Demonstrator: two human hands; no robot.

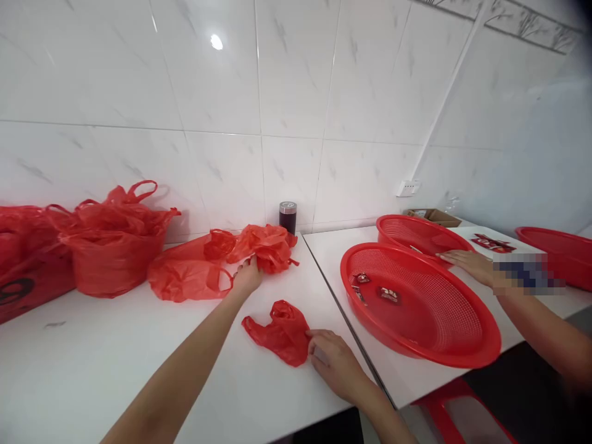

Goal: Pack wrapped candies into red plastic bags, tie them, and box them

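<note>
My left hand (248,275) reaches out to a crumpled pile of thin red plastic bags (266,243) near the wall. Its fingers are bent against the edge of the pile and look closed on a bag, partly hidden. Closer to me, a small crumpled red plastic bag (284,336) lies on the white table (185,382). At its right edge, the thumb and fingers of my right hand (337,364) pinch the plastic. A flattened red bag (185,277) with a loop handle rests left of my left hand.
A full red bag (115,253) stands at the left. Behind the pile is a dark tumbler (287,217). Right of the table seam, a large red basket (481,345) holds a few small packets. Another person's hand (467,262) touches the red basket (393,225) behind it.
</note>
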